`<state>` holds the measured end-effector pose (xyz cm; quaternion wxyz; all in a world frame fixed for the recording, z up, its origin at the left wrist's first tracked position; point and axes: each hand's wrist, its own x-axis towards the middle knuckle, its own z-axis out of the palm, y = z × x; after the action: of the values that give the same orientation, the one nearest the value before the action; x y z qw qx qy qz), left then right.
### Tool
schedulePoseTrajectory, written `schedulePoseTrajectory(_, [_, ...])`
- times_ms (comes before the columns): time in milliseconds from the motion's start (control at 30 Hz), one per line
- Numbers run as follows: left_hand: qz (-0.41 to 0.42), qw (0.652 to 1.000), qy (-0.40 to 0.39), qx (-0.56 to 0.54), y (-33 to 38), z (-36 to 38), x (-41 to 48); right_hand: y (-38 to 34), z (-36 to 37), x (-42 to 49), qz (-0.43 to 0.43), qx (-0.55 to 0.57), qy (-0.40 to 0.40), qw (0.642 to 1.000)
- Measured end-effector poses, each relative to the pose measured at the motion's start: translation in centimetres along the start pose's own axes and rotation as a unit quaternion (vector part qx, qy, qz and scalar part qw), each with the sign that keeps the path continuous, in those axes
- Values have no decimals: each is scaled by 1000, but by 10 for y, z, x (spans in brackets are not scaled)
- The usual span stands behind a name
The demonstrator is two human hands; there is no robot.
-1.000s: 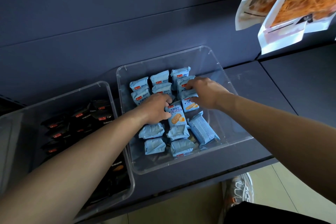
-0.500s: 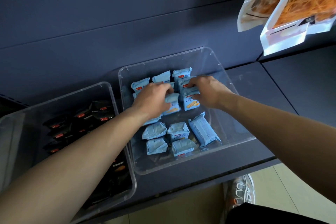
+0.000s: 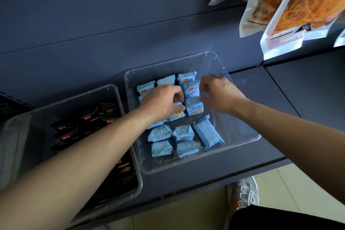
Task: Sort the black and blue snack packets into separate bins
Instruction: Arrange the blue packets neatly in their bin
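Note:
Two clear bins stand side by side on a dark shelf. The right bin (image 3: 248, 141) holds only blue snack packets (image 3: 182, 133), in rows at the back and looser at the front. The left bin (image 3: 119, 97) holds black snack packets (image 3: 89, 117); my left forearm hides part of them. Both hands are inside the right bin. My left hand (image 3: 161, 101) curls over a blue packet showing a biscuit picture (image 3: 176, 116), thumb and fingers on it. My right hand (image 3: 219, 95) pinches the right edge of an upright blue packet (image 3: 191, 89) in the back rows.
Large orange snack bags (image 3: 298, 5) hang at the upper right, above the shelf. A dark wall panel rises behind the bins. The shelf's front edge (image 3: 205, 186) runs below the bins, with tiled floor and my shoe (image 3: 242, 194) under it.
My left hand has moved a biscuit-picture packet up from the middle of the bin toward the back rows. My right hand has lifted slightly and shifted right, its fingers now curled on a packet's edge.

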<state>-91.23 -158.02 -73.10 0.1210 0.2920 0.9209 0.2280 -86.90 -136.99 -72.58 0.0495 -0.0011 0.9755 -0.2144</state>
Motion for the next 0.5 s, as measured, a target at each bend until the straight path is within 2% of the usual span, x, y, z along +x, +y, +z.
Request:
schedulePoseTrajectory(67, [-4,997,-77,-29,6,2,-5,2,-3,-7,0,11,-81,997])
schedulePoseTrajectory(167, [-18,988,-156,-1,5,9,-14,7,7,-16,-25,-28,-235,971])
schedulePoseTrajectory(333, [-28,982,-186,21,-1,13,-17,15,24,-13,-45,-86,-277,956])
schedulePoseTrajectory(433, [-25,979,-200,40,-3,16,-16,19,34,-11,-25,-101,-327,939])
schedulePoseTrajectory(500, [-22,980,-196,29,-5,17,-14,20,41,-9,-20,-114,-327,938])
